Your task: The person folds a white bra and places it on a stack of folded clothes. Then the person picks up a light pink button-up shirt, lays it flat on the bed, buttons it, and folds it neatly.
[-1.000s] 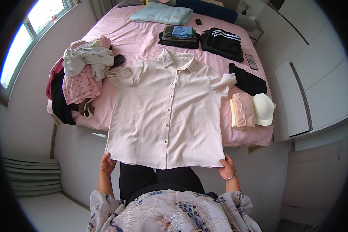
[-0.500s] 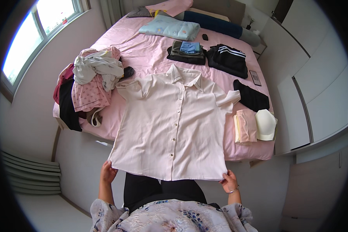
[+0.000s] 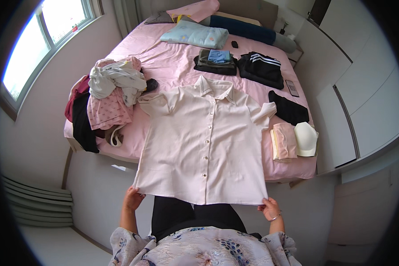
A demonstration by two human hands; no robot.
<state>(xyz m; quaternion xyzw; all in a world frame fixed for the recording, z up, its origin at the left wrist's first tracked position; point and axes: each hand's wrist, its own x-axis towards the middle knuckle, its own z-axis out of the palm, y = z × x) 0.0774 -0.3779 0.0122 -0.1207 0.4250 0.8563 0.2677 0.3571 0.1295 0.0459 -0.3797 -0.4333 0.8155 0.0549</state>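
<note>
A pale pink short-sleeved shirt [image 3: 177,142] lies front side up, buttoned, its collar toward the middle of the bed. Its lower part stretches past the bed's near edge toward me. My left hand [image 3: 133,198] pinches the left bottom corner of the hem. At the right bottom corner, my right hand [image 3: 269,209], with a bracelet on its wrist, grips the hem too. The hem hangs fairly straight between both hands, above my black trousers. One sleeve is bunched at the left; the right sleeve touches a black folded garment [image 3: 289,107].
A heap of clothes [image 3: 111,97] covers the left side of the pink bed [image 3: 164,57]. Folded dark clothes [image 3: 215,62], black striped clothing [image 3: 261,71], a phone [image 3: 292,88], folded pink clothes [image 3: 284,141] and a white bra [image 3: 306,139] lie farther right. A light blue quilt [image 3: 195,33] sits behind.
The bottom of the shirt and both hands have shifted slightly right in the view, and the hem looks straighter. Both hands keep their hold; the view itself has moved a little.
</note>
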